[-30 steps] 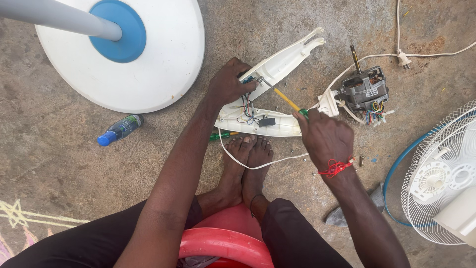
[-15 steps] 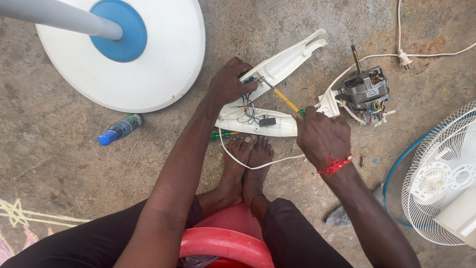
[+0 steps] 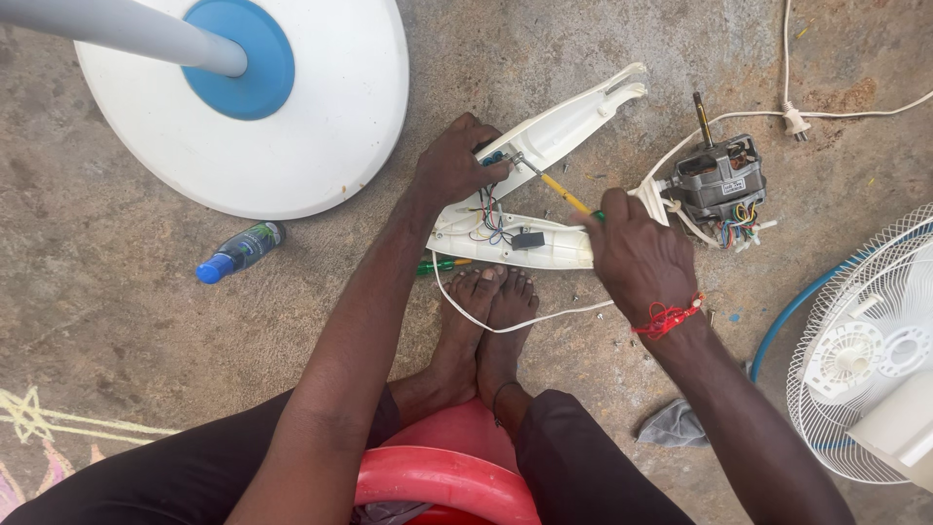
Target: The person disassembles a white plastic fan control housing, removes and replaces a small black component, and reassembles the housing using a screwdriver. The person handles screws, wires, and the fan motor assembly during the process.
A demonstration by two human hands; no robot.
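White plastic casing [image 3: 544,146] lies split open on the concrete, wires [image 3: 491,219] showing just below the left hand [image 3: 452,165], which presses on its upper half. Right hand [image 3: 637,258] is clenched around a yellow screwdriver [image 3: 559,190], tip apparently at the casing beside the left fingers. Motor [image 3: 719,180] sits just beyond the right hand.

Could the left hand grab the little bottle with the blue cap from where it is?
Probably yes. The left hand rests on the white housing, and the bottle lies on bare ground to its left with nothing between them. It would have to let go of the housing and swing over.
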